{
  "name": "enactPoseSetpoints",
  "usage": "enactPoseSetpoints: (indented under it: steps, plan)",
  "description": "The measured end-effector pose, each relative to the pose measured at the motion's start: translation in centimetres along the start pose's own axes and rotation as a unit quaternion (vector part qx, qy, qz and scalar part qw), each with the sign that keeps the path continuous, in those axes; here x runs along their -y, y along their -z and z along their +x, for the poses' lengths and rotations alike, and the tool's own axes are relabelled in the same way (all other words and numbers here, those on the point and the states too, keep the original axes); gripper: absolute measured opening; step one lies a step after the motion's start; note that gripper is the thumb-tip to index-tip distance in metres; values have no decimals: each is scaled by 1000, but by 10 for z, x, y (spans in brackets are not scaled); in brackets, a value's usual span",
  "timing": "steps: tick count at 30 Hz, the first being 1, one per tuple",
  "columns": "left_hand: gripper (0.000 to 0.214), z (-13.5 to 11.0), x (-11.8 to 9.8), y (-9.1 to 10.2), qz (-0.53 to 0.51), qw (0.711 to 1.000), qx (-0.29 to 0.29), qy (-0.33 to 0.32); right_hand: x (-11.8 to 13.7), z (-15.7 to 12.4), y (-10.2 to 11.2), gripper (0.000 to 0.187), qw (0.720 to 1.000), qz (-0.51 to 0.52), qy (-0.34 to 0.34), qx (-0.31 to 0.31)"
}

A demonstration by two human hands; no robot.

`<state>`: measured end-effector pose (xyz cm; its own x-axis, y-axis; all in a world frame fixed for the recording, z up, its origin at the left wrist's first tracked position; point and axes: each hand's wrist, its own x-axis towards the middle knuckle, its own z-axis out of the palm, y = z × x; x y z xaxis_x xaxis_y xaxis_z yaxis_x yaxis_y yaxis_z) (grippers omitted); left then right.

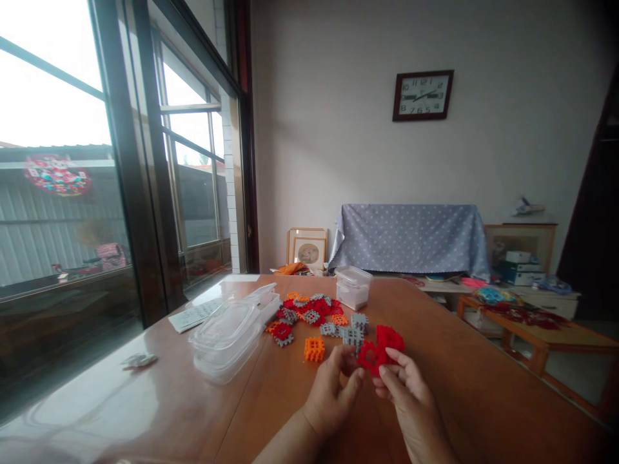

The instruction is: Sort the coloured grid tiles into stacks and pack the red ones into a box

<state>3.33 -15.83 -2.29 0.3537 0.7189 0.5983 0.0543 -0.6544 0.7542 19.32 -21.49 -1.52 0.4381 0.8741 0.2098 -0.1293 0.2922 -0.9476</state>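
Red interlocking plastic building pieces [371, 358], joined at an angle, are held up just above the table. My right hand [403, 380] pinches their lower right side between thumb and fingers. At their left edge, my left hand [336, 383] has its thumb and curled fingers closed in; part of that contact is hidden. Behind the hands stand grey assembled pieces [353, 335], partly covered by my fingers. An orange cube [314, 348] built from the same kind of pieces sits just left of them.
A pile of loose red, grey and orange pieces [309, 312] lies farther back. Clear plastic containers [225, 341] and a paper sheet [193, 316] are on the left; another lidded clear box [353, 288] is at the back. A small packet [140, 361] lies near the window.
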Motion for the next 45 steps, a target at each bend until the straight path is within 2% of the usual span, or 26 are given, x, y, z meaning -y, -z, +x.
enactPoseSetpoints:
  steps: [2,6,13,18,22,25,29,32,38,42,45]
  plan:
    - [29,3,1,-2,-97,994,3,50,-4,-4,-4,62,1000,1,-4,6]
    - [35,11,2,0,-255,958,-19,131,-5,-10,-7,57,1000,-17,-7,24]
    - [33,17,4,12,-287,941,-27,175,-5,-10,2,44,991,-104,21,76]
    - [30,18,4,12,-299,936,-12,186,-2,-2,9,56,975,-166,78,128]
    - [31,17,4,12,-299,932,-6,206,5,3,14,55,948,-246,95,177]
    - [31,17,6,12,-310,926,4,214,8,4,19,57,929,-292,123,190]
    - [31,17,6,11,-316,921,23,226,7,6,25,54,922,-312,135,188]
    - [35,18,3,8,-315,923,32,219,10,16,30,49,931,-297,124,174]
    - [39,20,-1,6,-281,934,33,216,16,71,58,55,974,-201,75,69]
    - [39,20,3,6,-267,936,41,224,5,107,77,56,981,-186,55,6]
    - [37,20,6,5,-258,938,50,225,-6,122,82,55,978,-203,55,2]
